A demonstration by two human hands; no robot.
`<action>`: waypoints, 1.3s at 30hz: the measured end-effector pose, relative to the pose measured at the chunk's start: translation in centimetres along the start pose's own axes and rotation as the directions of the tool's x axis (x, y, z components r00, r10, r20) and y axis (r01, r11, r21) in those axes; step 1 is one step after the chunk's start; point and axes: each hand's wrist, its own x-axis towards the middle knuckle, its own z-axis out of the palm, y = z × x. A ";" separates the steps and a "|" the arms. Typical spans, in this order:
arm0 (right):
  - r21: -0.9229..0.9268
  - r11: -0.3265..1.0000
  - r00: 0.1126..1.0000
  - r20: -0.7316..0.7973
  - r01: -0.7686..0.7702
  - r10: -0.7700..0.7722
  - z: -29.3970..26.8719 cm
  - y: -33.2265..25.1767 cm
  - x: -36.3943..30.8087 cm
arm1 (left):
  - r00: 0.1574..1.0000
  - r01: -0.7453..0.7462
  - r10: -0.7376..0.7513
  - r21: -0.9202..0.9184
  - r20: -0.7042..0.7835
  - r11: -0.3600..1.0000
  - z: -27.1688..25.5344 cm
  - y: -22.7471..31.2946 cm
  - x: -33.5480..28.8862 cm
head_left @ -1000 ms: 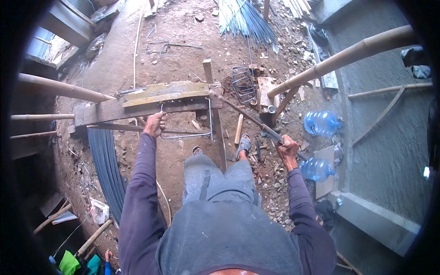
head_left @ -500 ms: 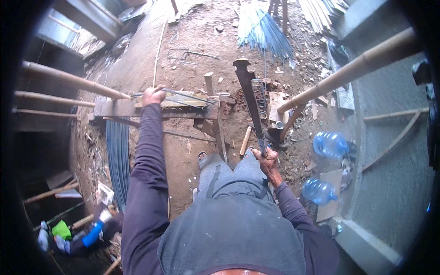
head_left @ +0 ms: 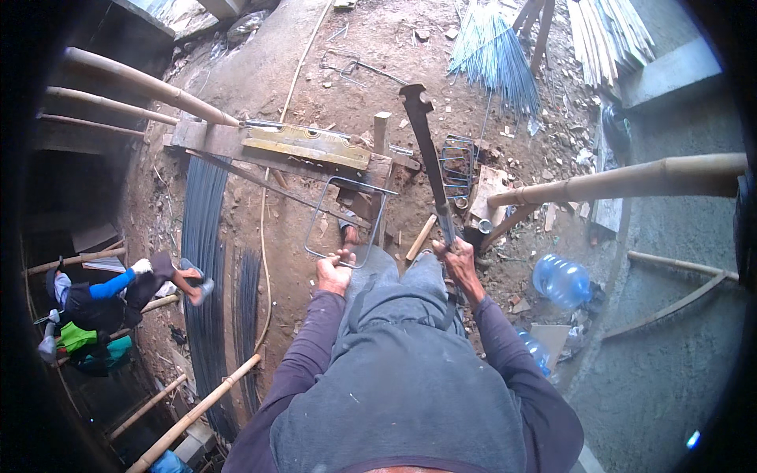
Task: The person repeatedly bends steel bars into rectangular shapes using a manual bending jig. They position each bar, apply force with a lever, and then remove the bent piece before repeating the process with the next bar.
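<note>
My left hand (head_left: 334,273), close in front of my lap, is closed around the lower edge of a rebar stirrup (head_left: 318,211), a thin steel rod bent into a rectangular loop. The loop stands out away from me, its far end near a wooden bench beam (head_left: 189,135). On that beam lies a yellowish board (head_left: 307,148). My right hand (head_left: 461,264) grips the lower end of a rebar bending bar (head_left: 430,158), dark and flat with a notched head, pointing up and away. Beside the bar, several bent stirrups (head_left: 457,169) are gathered.
Bamboo poles (head_left: 631,181) reach in from both sides. Long steel rods (head_left: 203,236) lie at left, with another rod bundle (head_left: 493,59) far off. A blue water jug (head_left: 561,281) lies at right. Another person (head_left: 118,292) is at far left.
My left hand has come back from the bench toward my lap, bringing the bent rod with it. The right hand still holds the bending bar. The whole view has shifted.
</note>
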 end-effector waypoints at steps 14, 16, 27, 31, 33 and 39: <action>-0.004 0.997 0.974 0.215 -0.075 0.074 12.4 3.0 7.6 | 0.868 0.413 -0.493 0.464 0.060 0.784 1.0 3.1 -0.7; 0.156 0.980 0.965 0.250 -0.124 0.082 13.6 3.1 8.0 | 0.857 0.415 -0.509 0.481 0.078 0.772 1.0 3.9 -1.0; 0.047 0.990 0.972 0.198 -0.137 0.125 14.7 1.3 8.4 | 0.950 -0.070 -0.200 0.787 0.241 0.613 6.6 11.4 7.0; 0.009 0.982 0.970 0.153 0.188 -0.187 15.1 -0.1 7.2 | 0.858 -0.472 0.331 0.858 0.394 0.204 7.3 9.5 6.1; 0.040 0.979 0.968 0.148 0.198 -0.202 15.8 -1.1 7.5 | 0.785 -0.526 0.462 0.838 0.413 0.146 7.3 9.4 5.4; 0.178 0.982 0.978 0.188 0.061 -0.095 18.5 -3.5 10.6 | 0.710 -0.588 0.546 0.802 0.445 0.110 9.8 12.7 8.1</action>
